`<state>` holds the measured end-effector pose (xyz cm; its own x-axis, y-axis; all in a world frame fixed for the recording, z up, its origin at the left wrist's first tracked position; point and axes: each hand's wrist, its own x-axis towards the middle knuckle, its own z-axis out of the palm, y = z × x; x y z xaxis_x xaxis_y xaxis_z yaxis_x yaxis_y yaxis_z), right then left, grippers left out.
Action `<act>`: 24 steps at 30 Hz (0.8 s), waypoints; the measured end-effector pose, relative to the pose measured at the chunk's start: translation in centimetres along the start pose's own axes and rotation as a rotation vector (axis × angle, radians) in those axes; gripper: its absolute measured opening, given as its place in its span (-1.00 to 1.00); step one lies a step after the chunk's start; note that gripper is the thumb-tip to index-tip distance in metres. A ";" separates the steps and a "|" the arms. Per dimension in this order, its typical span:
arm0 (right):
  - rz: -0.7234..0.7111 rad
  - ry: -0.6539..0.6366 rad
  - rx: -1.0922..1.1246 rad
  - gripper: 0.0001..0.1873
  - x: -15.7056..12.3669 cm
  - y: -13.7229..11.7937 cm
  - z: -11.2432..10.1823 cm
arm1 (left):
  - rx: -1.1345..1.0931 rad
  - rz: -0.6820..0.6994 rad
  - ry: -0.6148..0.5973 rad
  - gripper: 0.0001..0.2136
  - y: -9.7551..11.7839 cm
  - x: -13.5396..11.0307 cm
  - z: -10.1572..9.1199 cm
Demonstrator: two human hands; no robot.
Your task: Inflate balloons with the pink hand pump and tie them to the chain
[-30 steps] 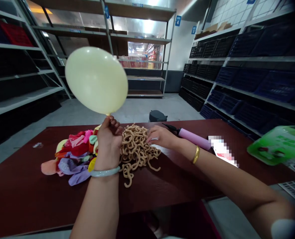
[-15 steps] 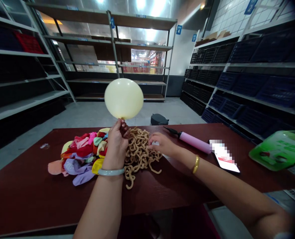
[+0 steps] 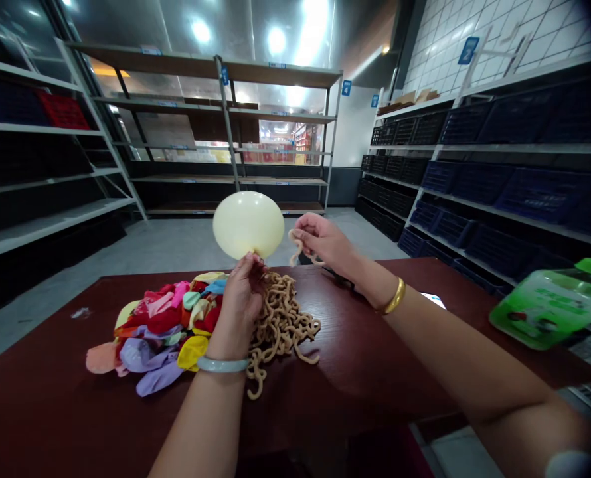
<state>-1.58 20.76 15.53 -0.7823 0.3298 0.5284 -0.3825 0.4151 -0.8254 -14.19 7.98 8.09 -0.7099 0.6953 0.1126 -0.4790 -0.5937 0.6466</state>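
Observation:
A pale yellow inflated balloon (image 3: 248, 222) stands above my left hand (image 3: 244, 289), whose fingers are pinched around its neck. To its right, my right hand (image 3: 328, 244) is raised over the table's far edge. Between its thumb and fingers is a short, curly tan cord piece (image 3: 294, 252) that hangs in the air, apart from the balloon. Below the hands lies a tangled pile of similar tan cord (image 3: 280, 322). Left of my left wrist, a heap of uninflated balloons (image 3: 163, 325) in many colours covers part of the table.
The dark red table (image 3: 365, 372) spans the front. A green bottle (image 3: 549, 309) stands at the right. Past my right forearm only a corner of a phone (image 3: 432, 300) shows. Shelves (image 3: 226, 179) line the back, and dark crates (image 3: 549, 192) fill the right-hand rack.
My right hand has risen from the cord pile with a tan piece in its fingers. My forearm now covers the pink pump and most of the phone. The camera view has tilted up.

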 end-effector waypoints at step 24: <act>0.099 -0.222 -0.439 -0.91 4.4 -2.1 4.8 | 0.232 -0.069 -0.070 -0.70 -2.9 -1.7 1.8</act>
<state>-6.58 17.26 18.59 -0.9085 0.2172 0.3570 -0.0950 0.7245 -0.6827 -10.66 9.26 7.43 -0.6381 0.7622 0.1088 -0.3879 -0.4403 0.8097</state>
